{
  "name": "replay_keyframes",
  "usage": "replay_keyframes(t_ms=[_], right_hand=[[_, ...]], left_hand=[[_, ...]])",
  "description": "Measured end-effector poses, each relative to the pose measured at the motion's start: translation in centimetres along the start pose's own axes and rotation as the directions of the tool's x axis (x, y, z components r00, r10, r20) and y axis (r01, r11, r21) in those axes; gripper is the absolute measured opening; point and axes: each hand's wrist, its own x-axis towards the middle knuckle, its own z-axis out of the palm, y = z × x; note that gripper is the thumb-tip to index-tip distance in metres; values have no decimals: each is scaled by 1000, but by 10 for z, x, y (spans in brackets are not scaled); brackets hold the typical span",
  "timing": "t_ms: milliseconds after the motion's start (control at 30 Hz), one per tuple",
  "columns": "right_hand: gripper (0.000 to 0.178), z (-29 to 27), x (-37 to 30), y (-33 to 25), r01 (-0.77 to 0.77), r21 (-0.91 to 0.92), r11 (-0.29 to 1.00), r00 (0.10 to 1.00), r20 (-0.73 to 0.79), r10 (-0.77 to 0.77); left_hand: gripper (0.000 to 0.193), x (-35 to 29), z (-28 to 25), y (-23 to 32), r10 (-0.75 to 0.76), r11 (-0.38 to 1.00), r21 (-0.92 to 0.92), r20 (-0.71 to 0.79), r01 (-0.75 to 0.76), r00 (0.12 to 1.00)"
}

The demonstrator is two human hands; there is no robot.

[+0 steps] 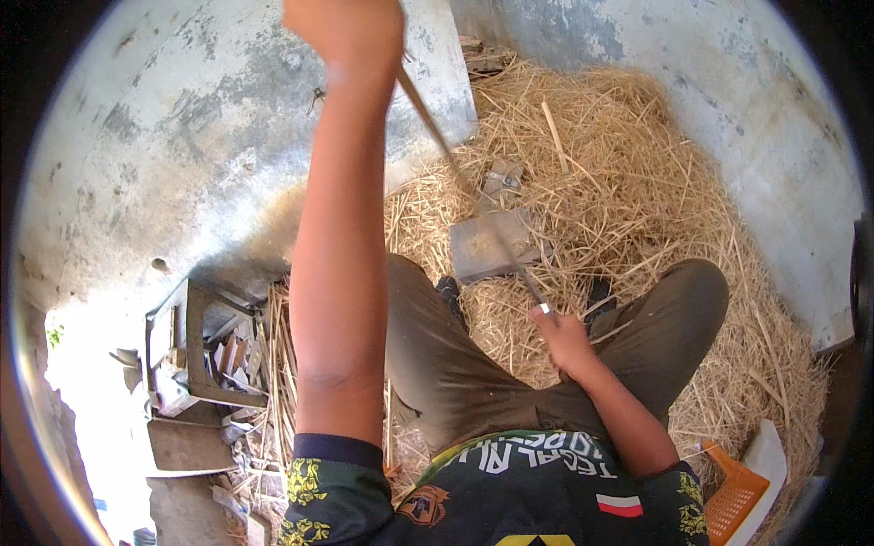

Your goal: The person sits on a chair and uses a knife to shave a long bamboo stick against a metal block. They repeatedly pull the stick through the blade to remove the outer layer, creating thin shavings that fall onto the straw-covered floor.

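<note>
My left hand (pixel 350 32) is raised at the top edge, partly cut off, its fingers closed on the upper end of a long thin strip (pixel 435 132) that looks like bamboo. Slanting down to the right, the blurred strip reaches my right hand (pixel 568 344), which is closed in front of my lap. A short shiny metal piece (pixel 545 310) shows at the right thumb; it looks like part of a knife, though the blade cannot be made out against the strip. Beneath the strip, between my legs, lies a grey block (pixel 487 247).
Pale shavings (pixel 628 164) heap over the floor toward the walls. A worn wooden stool (pixel 196 350) lies at the left beside scraps and long thin strips (pixel 280 364). An orange basket (pixel 733 505) stands at lower right. A flat stone-like piece (pixel 503 177) lies beyond the block.
</note>
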Motion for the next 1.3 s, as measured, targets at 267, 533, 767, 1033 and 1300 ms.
replay_keyframes(t_ms=[267, 533, 767, 1033, 1300], right_hand=[[52, -36, -28, -90, 87, 348, 933, 994, 34, -106], [50, -1, -18, -52, 177, 24, 984, 970, 163, -178], [47, 12, -45, -125, 468, -25, 884, 880, 110, -462], [60, 15, -8, -60, 248, -96, 964, 965, 106, -238], [59, 41, 18, -11, 192, -132, 973, 980, 86, -181]], left_hand=[[46, 22, -51, 11, -305, 137, -584, 743, 800, 595], [44, 13, -86, 26, 31, -39, -686, 726, 726, 687], [44, 12, -93, 57, -48, 169, -718, 678, 675, 733], [45, 9, -87, 61, 36, 143, -707, 703, 692, 711], [43, 12, -66, 48, -252, 247, -610, 709, 753, 658]])
